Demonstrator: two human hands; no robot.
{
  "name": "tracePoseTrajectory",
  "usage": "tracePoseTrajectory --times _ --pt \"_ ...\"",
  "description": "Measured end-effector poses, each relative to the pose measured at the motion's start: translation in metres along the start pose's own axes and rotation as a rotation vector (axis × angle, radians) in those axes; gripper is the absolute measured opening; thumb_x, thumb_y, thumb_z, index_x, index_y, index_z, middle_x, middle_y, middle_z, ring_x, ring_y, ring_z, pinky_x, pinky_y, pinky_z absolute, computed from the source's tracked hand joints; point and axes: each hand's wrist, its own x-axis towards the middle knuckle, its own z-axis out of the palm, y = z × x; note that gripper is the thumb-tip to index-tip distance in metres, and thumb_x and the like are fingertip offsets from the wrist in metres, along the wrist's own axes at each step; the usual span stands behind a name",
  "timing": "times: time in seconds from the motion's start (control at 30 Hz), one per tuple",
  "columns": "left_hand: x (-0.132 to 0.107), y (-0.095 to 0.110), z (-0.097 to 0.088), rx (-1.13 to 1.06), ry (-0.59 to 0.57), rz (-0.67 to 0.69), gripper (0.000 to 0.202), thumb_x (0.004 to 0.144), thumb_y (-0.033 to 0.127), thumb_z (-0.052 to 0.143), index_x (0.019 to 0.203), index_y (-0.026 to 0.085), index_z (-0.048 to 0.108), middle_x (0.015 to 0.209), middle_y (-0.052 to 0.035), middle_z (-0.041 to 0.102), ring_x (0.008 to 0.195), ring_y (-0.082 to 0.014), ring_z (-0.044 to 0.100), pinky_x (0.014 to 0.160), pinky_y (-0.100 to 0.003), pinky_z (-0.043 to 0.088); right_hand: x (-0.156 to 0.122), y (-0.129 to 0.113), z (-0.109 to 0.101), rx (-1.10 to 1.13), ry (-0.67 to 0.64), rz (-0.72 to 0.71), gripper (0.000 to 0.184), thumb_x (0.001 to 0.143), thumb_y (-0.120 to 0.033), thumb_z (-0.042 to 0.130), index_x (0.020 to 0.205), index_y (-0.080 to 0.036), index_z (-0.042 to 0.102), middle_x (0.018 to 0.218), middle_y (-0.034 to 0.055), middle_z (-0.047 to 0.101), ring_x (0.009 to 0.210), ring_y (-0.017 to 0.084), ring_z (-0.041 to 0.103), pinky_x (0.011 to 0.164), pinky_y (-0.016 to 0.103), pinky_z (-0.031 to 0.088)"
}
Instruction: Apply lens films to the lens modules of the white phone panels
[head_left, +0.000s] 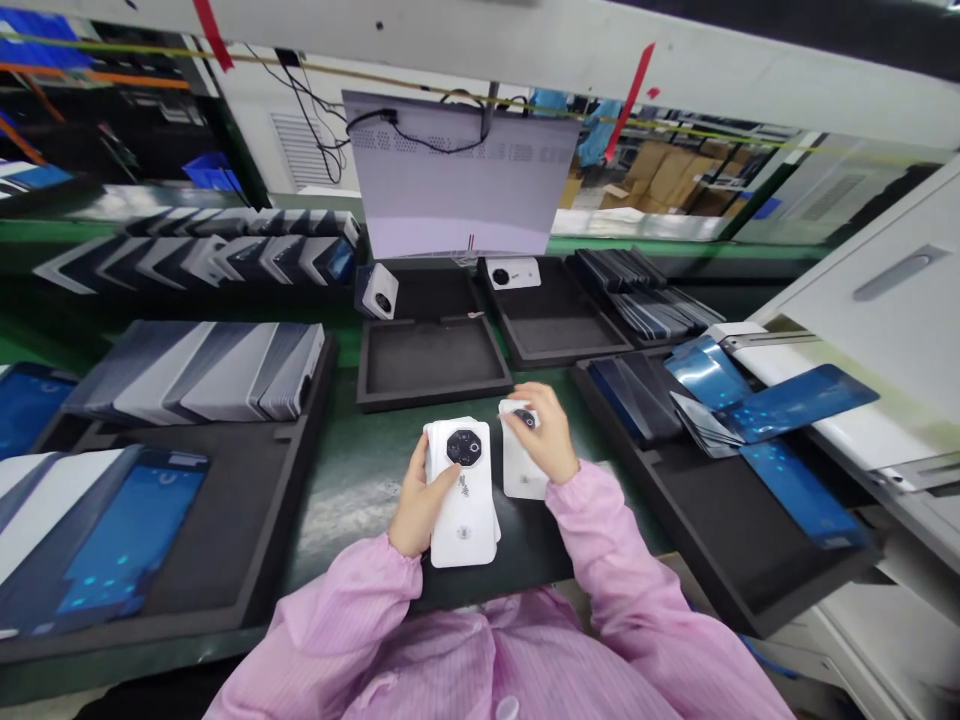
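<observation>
My left hand (pixel 417 500) is wrapped round a small stack of white phone back covers (pixel 466 515), its thumb lying on the top one. That cover has a black octagonal camera area near its upper end and small dark markings below. To the right, my right hand (pixel 551 436) has its fingers closed on the upper part of another white phone back cover (pixel 520 468), partly hiding its dark camera area. This cover lies low over the dark green tabletop (pixel 345 480), just apart from the stack.
Ahead sit black foam trays (pixel 435 395), one with a white cover (pixel 514 272) at its far end. Left trays (pixel 259 540) hold rows of grey and white panels (pixel 217 370). Blue film-covered panels (pixel 799 402) lie across the right tray. A white panel (pixel 457 190) stands behind.
</observation>
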Motion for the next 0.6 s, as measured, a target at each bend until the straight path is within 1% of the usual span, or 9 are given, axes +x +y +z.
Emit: tracePoseTrajectory --times 0.03,0.07,0.13,0.23,0.3,0.33,0.43,0.53,0.6 --pt "0.001 -0.001 0.0 0.025 0.011 0.024 0.088 0.071 0.027 0.075 0.146 0.027 0.029 0.132 -0.011 0.058 0.098 -0.0233 0.066 0.081 -0.035 0.055 -0.005 -0.011 0.007 -0.002 -0.077 -0.057 0.018 0.077 -0.031 0.07 0.092 -0.024 0.064 0.112 0.0081 0.059 0.111 0.025 0.054 0.097 0.044 0.044" --pt "0.002 -0.003 -0.001 0.054 0.02 0.054 0.088 0.071 0.028 0.075 0.146 0.026 0.029 0.135 -0.0111 0.055 0.106 -0.0244 0.064 0.085 -0.036 0.054 -0.01 -0.021 0.013 0.006 -0.134 -0.077 0.017 0.076 -0.03 0.071 0.09 -0.024 0.064 0.111 0.0076 0.059 0.11 0.025 0.055 0.097 0.045 0.044" --pt "0.002 -0.005 -0.002 0.112 0.029 0.111 0.088 0.072 0.029 0.075 0.146 0.025 0.029 0.14 -0.0112 0.05 0.117 -0.0258 0.058 0.092 -0.035 0.051 -0.019 -0.031 0.024 0.039 -0.188 -0.035 0.018 0.075 -0.028 0.073 0.088 -0.023 0.063 0.108 0.0072 0.06 0.109 0.025 0.056 0.095 0.044 0.045" --pt "0.002 -0.007 -0.003 0.161 0.007 0.135 0.091 0.071 0.03 0.076 0.148 0.023 0.026 0.143 -0.0123 0.047 0.121 -0.0269 0.055 0.094 -0.035 0.05 -0.025 -0.03 0.033 0.136 -0.197 0.116 0.019 0.074 -0.025 0.071 0.09 -0.022 0.06 0.106 0.0073 0.06 0.103 0.023 0.058 0.078 0.037 0.05" --pt "0.002 -0.009 -0.003 0.184 -0.014 0.126 0.093 0.071 0.029 0.076 0.148 0.023 0.025 0.144 -0.0125 0.046 0.121 -0.0274 0.055 0.094 -0.036 0.051 -0.026 -0.025 0.033 0.198 -0.214 0.19 0.02 0.074 -0.024 0.07 0.09 -0.021 0.059 0.106 0.007 0.059 0.099 0.022 0.059 0.068 0.031 0.049" --pt "0.002 -0.01 -0.003 0.199 -0.016 0.133 0.092 0.071 0.029 0.076 0.148 0.023 0.025 0.145 -0.0123 0.045 0.123 -0.0275 0.054 0.095 -0.036 0.05 -0.026 -0.022 0.032 0.218 -0.221 0.209 0.019 0.073 -0.023 0.07 0.089 -0.021 0.058 0.105 0.0068 0.059 0.097 0.021 0.059 0.066 0.03 0.048" --pt "0.002 -0.012 -0.004 0.241 -0.007 0.177 0.089 0.071 0.028 0.076 0.147 0.023 0.03 0.145 -0.0109 0.046 0.127 -0.0272 0.05 0.1 -0.035 0.047 -0.026 -0.021 0.03 0.254 -0.231 0.22 0.015 0.074 -0.022 0.069 0.085 -0.021 0.058 0.103 0.0065 0.058 0.095 0.02 0.058 0.065 0.029 0.047" --pt "0.0 -0.013 -0.005 0.252 -0.015 0.198 0.086 0.073 0.029 0.075 0.147 0.025 0.03 0.143 -0.0096 0.048 0.126 -0.0271 0.051 0.099 -0.034 0.047 -0.028 -0.024 0.029 0.288 -0.208 0.196 0.014 0.076 -0.022 0.068 0.086 -0.021 0.058 0.103 0.0067 0.057 0.096 0.02 0.058 0.066 0.03 0.048" --pt "-0.001 -0.012 -0.006 0.27 -0.014 0.208 0.086 0.073 0.029 0.074 0.147 0.026 0.03 0.145 -0.009 0.046 0.127 -0.027 0.05 0.098 -0.033 0.048 -0.029 -0.025 0.029 0.301 -0.192 0.189 0.015 0.076 -0.023 0.068 0.087 -0.022 0.058 0.104 0.0067 0.057 0.096 0.02 0.058 0.067 0.03 0.048"
